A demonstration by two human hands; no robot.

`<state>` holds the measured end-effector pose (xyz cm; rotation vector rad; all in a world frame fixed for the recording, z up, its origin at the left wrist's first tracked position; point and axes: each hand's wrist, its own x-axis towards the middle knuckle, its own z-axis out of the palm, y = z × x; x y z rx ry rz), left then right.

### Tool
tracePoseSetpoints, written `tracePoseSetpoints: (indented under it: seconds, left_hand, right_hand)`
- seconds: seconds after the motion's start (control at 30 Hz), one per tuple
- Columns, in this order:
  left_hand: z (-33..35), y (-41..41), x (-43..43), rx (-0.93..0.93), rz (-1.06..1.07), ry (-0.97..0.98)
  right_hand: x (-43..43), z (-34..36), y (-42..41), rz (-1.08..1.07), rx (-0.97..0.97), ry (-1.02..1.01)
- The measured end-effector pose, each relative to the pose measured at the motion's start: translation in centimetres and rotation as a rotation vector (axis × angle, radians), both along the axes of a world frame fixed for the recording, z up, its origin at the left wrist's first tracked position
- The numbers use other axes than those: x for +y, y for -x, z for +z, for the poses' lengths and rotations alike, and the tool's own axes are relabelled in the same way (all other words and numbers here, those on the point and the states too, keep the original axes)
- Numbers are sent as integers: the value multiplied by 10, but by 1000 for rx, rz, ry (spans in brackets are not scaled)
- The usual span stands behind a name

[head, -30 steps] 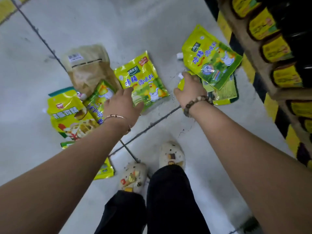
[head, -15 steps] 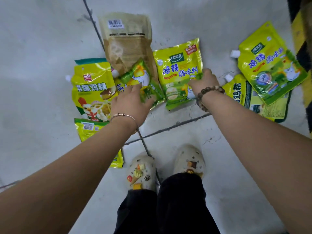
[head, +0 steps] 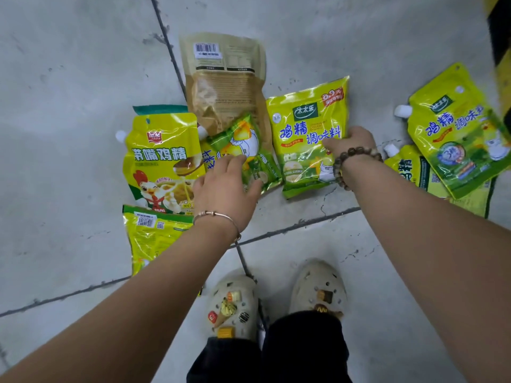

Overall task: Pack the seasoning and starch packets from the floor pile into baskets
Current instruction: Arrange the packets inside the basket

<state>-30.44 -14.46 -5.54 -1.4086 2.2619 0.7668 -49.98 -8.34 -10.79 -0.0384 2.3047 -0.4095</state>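
Our right hand [head: 351, 142] pinches the big yellow packet [head: 307, 125] on the floor [head: 83, 64] by its edge; our left hand [head: 224, 189] lies spread on the small green packet [head: 246, 139]. Slick film could slip from us.

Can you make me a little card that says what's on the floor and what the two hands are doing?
Place: grey concrete floor
Left hand: fingers spread, touching the small green packet
Right hand: grips the edge of the big chicken-essence packet
Behind them: brown pouch, barcode side up
Far left: rooster spout pouch, with a face-down yellow packet below it
Far right: upper spout pouch overlapping the lower spout pouch
Baskets: none in view
Feet: pale clogs with charms
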Motion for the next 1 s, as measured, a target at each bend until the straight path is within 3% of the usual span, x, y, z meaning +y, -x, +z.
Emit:
tracePoseSetpoints:
  seconds: [0.13, 0.27, 0.37, 0.5, 0.63, 0.8, 0.93, 1.0]
  left_hand:
    - [4, 2, -2, 149, 196, -92]
    - [17, 9, -5, 440, 628, -352]
    - [30, 10, -12, 542, 852, -562]
    - [42, 4, -17, 647, 988, -787]
    - [43, -16, -20, 673, 1102, -584]
    - [36, -57, -21, 651, 1108, -325]
    - [30, -78, -18, 640, 1142, -264]
    - [28, -83, -17, 652, 1144, -245]
  right_hand:
    - [14, 15, -7, -65, 173, 223]
    - [32, 54, -8, -312, 250, 503]
    - [32, 76, -20, -294, 146, 603]
    - [11, 87, -52, -177, -94, 642]
    - [-11, 76, -89, -158, -310, 625]
    - [-33, 31, -91, -121, -134, 280]
    - [-45, 3, -102, -103, -333, 263]
    - [-51, -2, -110, 2, -297, 188]
